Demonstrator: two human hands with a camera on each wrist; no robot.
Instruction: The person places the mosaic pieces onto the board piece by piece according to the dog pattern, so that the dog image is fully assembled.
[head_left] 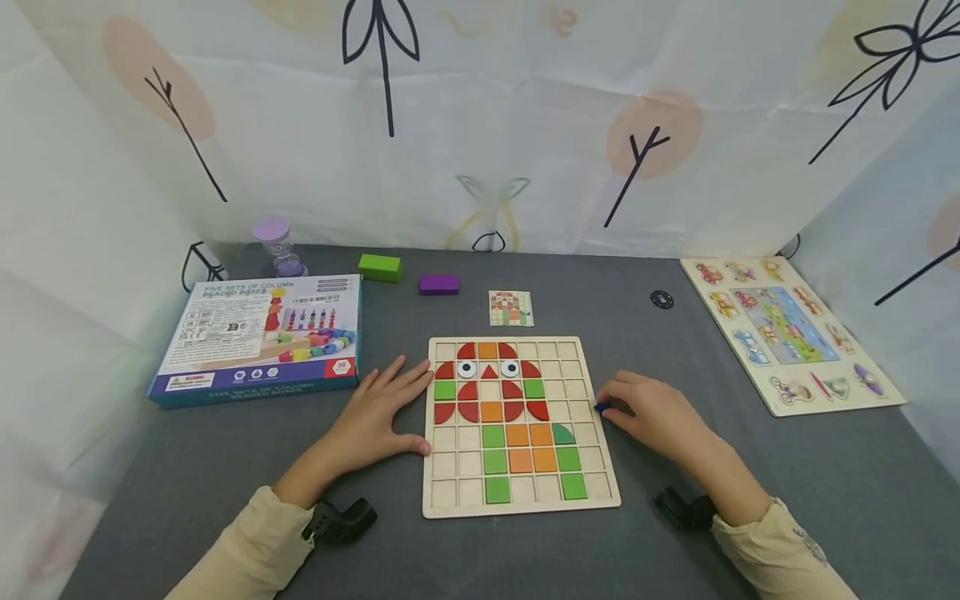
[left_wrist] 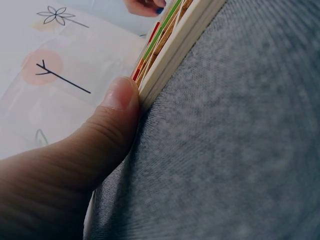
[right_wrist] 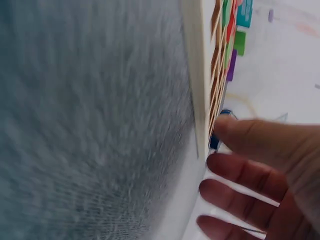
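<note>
A square wooden grid board (head_left: 450, 493) lies on the grey table, its cells partly filled with red, green and orange tiles and two eye tiles (head_left: 466, 369). My left hand (head_left: 371, 425) has its fingers spread, with fingertips and thumb touching the board's left edge. In the left wrist view the thumb (left_wrist: 117, 107) rests against the board's side. Just at the right edge of the board, my right hand (head_left: 660, 412) pinches a small dark blue piece (head_left: 602, 407) between thumb and fingers. Behind the board lies a small pattern card (head_left: 512, 308).
On the left is a cardboard box (head_left: 255, 342), with a purple-capped sand timer (head_left: 279, 247) behind it. A green block (head_left: 380, 268) and a purple block (head_left: 438, 285) lie at the back. To the right are a black disc (head_left: 662, 299) and a picture board (head_left: 765, 375).
</note>
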